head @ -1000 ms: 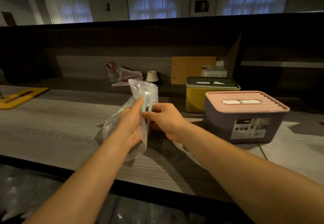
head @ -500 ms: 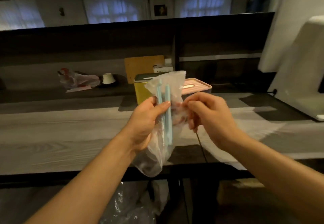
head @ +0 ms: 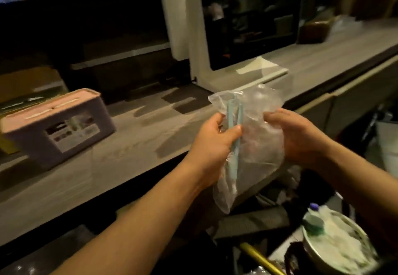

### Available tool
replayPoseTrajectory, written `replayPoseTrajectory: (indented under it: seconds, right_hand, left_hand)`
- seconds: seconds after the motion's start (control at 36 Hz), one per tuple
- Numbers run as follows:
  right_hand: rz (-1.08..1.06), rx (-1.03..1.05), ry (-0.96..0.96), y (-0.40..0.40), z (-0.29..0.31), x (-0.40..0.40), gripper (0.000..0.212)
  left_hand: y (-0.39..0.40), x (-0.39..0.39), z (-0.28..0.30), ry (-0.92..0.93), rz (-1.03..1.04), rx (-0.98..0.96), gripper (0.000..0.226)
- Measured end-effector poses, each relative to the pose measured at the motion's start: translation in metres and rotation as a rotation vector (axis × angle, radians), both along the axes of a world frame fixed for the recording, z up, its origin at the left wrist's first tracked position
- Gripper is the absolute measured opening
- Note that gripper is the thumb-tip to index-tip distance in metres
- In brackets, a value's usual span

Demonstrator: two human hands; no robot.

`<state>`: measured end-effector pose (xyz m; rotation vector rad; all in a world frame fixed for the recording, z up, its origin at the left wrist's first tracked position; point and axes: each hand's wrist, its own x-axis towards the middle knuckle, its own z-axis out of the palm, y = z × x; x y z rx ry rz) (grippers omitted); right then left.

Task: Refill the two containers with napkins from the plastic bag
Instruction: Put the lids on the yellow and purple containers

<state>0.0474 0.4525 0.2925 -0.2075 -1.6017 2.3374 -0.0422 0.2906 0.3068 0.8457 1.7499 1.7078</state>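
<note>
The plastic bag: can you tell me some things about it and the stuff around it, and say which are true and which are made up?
1. Both hands hold the plastic bag. True: the left hand and the right hand grip it from either side.
2. The bag lies flat on the counter. False: it hangs in the air in front of the counter's edge.
3. The pink-lidded container stands on the counter. True.
4. That container's lid is off. False: the lid is on.
5. The bag is see-through with light blue strips. True.
</note>
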Motion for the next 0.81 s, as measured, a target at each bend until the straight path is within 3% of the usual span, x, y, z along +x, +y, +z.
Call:
replayPoseTrajectory:
  seconds: [0.14,0.17,0.22,0.31,0.36,0.39,0.53,0.67,0.72,0.81]
  right_hand:
    - [-0.069,-0.111,0.032,0.054,-0.031,0.061,0.035]
    - [-0.095,-0.111,0.039,0.062,-0.039,0.072,0.041]
    - [-0.2,-0.031,0.002,0.079,-0.06,0.084,0.052]
    - [-0.46,0.093,-0.091,0.098,-0.086,0.09,0.023]
    - [-0.519,0.081,-0.132,0.105,-0.103,0.092,0.035]
    - [-0.517,0.039,-0.141,0.108,-0.112,0.092,0.041]
    - [-0.652,0.001,-0.327,0.128,-0.166,0.104,0.024]
    - [-0.778,-0.167,-0.473,0.145,-0.221,0.121,0.022]
    - [-0.811,-0.248,-0.501,0.145,-0.244,0.123,0.021]
    - [-0.858,-0.407,-0.487,0.142,-0.271,0.127,0.02]
  left_hand:
    - [0.08,0.024,-0.034,0.247,-0.01,-0.129,0.02]
    - [0.095,0.031,-0.039,0.257,-0.048,-0.16,0.019]
    - [0.12,0.042,-0.055,0.262,-0.126,-0.193,0.02]
    - [0.154,0.059,-0.084,0.341,-0.168,-0.258,0.018]
    - [0.174,0.068,-0.103,0.366,-0.178,-0.301,0.019]
    - [0.183,0.07,-0.112,0.37,-0.188,-0.326,0.021]
    - [0.212,0.071,-0.157,0.349,-0.321,-0.47,0.029]
    - [0.225,0.081,-0.201,0.139,-0.588,-0.575,0.035]
    - [0.23,0.083,-0.223,0.171,-0.635,-0.655,0.046]
    - [0.236,0.087,-0.253,0.259,-0.573,-0.738,0.032]
